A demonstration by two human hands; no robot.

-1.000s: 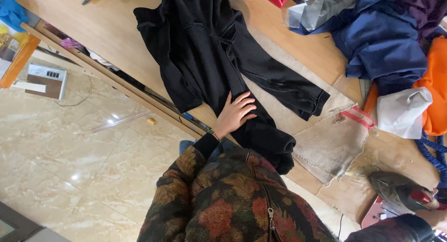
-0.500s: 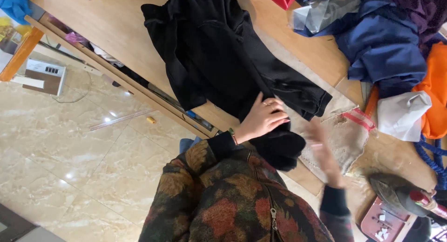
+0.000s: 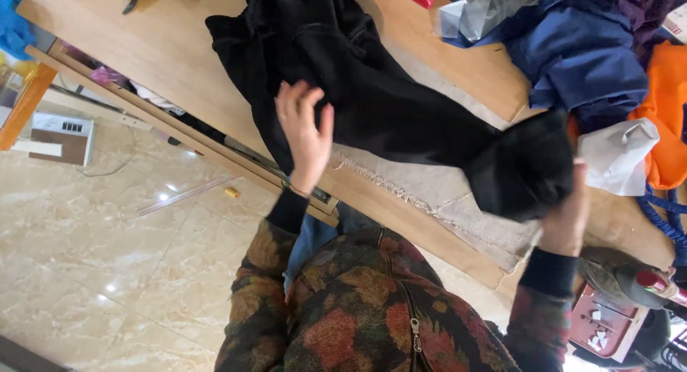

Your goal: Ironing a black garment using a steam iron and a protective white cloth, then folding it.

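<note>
A black garment [image 3: 343,79] lies spread on a wooden table [image 3: 150,64], with one long part stretched out to the right. My left hand [image 3: 304,139] is flat over the garment near the table's front edge, fingers apart and holding nothing. My right hand [image 3: 569,214] grips the bunched end of the stretched part [image 3: 522,168] and holds it just above a beige cloth [image 3: 458,200]. My patterned sleeves and jacket fill the bottom of the view.
A blue garment [image 3: 580,64], an orange one [image 3: 665,114] and a white plastic bag [image 3: 619,154] are piled at the right. A red tray [image 3: 605,322] and a dark tool [image 3: 630,279] sit at the lower right. Marble floor [image 3: 107,257] lies on the left, with a white box [image 3: 61,136].
My right hand came in, took the end of the black garment and pulled it out to the right. My left hand moved up and left across the garment.
</note>
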